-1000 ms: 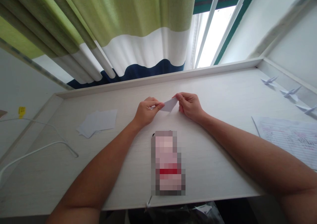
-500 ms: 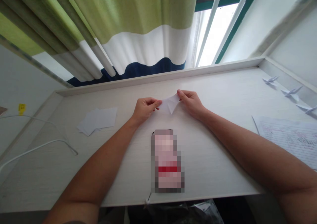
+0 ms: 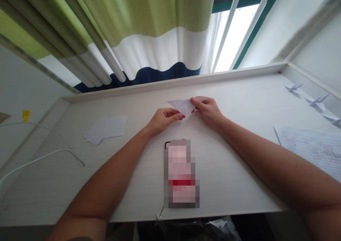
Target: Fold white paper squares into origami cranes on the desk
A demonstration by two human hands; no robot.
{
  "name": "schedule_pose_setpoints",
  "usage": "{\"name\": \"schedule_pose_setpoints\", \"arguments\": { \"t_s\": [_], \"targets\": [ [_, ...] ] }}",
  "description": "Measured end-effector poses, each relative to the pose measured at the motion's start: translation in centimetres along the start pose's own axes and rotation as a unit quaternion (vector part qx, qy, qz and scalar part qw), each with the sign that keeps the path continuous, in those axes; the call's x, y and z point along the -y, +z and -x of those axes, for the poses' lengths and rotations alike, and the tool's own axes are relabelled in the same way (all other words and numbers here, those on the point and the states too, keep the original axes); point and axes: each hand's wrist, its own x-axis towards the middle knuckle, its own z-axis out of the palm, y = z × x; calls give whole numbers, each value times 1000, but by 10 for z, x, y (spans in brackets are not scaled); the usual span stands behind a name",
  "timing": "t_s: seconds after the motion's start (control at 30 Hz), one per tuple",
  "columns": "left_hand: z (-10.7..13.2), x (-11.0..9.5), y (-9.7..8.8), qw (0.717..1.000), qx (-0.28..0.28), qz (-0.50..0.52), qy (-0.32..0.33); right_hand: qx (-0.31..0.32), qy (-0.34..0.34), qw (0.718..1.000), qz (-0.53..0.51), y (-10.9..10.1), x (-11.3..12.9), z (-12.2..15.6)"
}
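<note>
Holding a folded paper triangle just above the desk at the centre of the frame, we pinch its right corner in our right hand and nip its lower tip with our left hand, both closed on it. We judge this a mid-fold step; the next crease calls for matched edges, pressed flat.

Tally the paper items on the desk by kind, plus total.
folded triangle, held: 1
paper cranes: 3
stack of white squares: 1
lined sheet: 1
Total: 6
</note>
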Motion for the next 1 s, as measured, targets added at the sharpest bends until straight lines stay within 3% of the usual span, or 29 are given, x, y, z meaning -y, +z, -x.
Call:
{"name": "schedule_pose_setpoints", "arguments": {
  "t_s": [0.33,0.53,0.7,0.8,1.0],
  "targets": [
    [1,0,3,998,30,-53,5,2,16,999,-40,15,-2,10],
    [1,2,2,996,32,-80,11,-56,33,998,-18,8,-11,5],
    [3,3,4,996,29,-83,4,-48,28,998,-16,3,-16,3],
    [2,2,4,998,10,-57,12,-46,-3,999,6,4,-11,4],
    [-3,0,0,995,-90,-23,34,-67,-58,993,84,10,2,8]
  ]
}}
